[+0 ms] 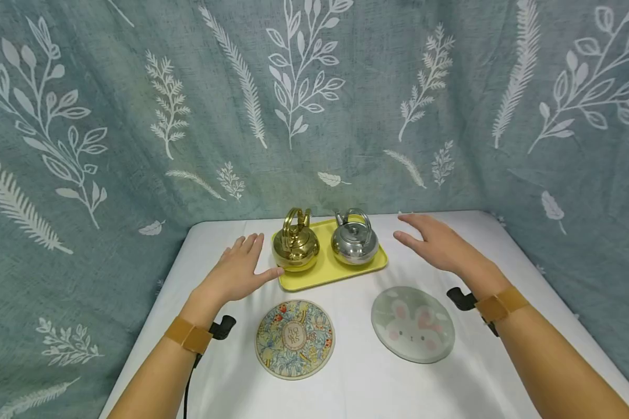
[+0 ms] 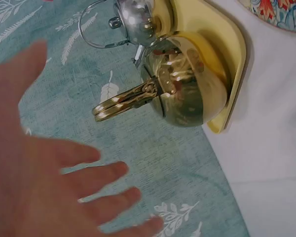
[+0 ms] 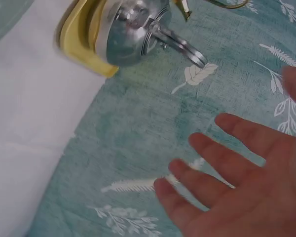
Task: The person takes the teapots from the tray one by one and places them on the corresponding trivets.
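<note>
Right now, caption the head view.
Left hand and right hand flank a gold kettle and silver kettle on a yellow tray.

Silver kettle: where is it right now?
In the head view, the silver kettle stands on the right part of the yellow tray, right of the gold kettle and left of the right hand.

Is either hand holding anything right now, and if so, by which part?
Nothing is held. The left hand is empty beside the round gold metal kettle, and the right hand is empty near the round silver metal kettle.
</note>
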A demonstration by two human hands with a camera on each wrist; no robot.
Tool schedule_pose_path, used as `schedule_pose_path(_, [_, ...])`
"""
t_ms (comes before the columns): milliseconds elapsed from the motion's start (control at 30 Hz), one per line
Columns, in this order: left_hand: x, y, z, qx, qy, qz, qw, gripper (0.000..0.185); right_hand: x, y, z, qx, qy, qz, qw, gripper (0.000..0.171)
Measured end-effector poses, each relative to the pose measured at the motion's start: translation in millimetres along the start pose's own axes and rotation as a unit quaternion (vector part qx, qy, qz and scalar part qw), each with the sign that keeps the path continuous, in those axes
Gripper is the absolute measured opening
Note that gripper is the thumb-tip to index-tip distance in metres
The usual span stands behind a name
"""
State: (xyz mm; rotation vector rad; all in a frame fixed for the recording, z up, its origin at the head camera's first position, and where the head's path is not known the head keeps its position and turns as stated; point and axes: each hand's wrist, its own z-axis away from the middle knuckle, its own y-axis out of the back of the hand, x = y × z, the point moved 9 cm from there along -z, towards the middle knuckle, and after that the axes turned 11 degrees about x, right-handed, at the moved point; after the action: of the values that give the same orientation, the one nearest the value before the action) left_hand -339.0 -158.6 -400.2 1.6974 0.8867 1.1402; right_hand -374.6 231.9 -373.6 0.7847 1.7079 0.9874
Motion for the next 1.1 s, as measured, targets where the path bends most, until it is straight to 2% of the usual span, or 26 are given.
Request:
schedule_pose_path(167, [0.6, 8.3, -3.1, 0.053, -0.006, 0.056, 0.9970, 0.085, 5, 4, -13, 0.033, -0.010, -0.063, 0.997, 0.061])
schedule_pose_path(233, [-0.9, 8.5, -5.1, 0.063, -0.001, 0.080, 0.9948, 0.079, 9, 5, -18, 0.042, -0.019, -0.086, 0.995, 0.059])
schedule_pose_path(333, [-9.0, 1.3, -9.0, 0.065, 0.024, 0.123, 0.9900, 0.073, 15, 5, -25, 0.050, -0.034, -0.109, 0.992, 0.058])
schedule_pose_path(433, [-22.3, -12.5, -12.4, 0.057, 0.062, 0.177, 0.9805, 0.067, 17, 3, -33, 0.052, -0.040, -0.118, 0.991, 0.059])
schedule_pose_path(633, [-51.0, -51.5, -16.8, 0.032, 0.151, 0.283, 0.9467, 0.059, 12, -2, -43, 0.041, -0.041, -0.133, 0.989, 0.060])
schedule_pose_path(867, [-68.7, -93.8, -28.1, 0.014, 0.219, 0.352, 0.9100, 0.057, 11, -11, -51, 0.031, -0.042, -0.139, 0.989, 0.054])
schedule_pose_path(933, [-72.4, -102.4, -30.0, 0.014, 0.235, 0.355, 0.9046, 0.056, 12, -15, -54, 0.030, -0.042, -0.139, 0.989, 0.053])
schedule_pose_path(1100, [-81.8, -120.7, -31.6, 0.017, 0.262, 0.331, 0.9063, 0.053, 14, -21, -63, 0.029, -0.049, -0.134, 0.989, 0.055])
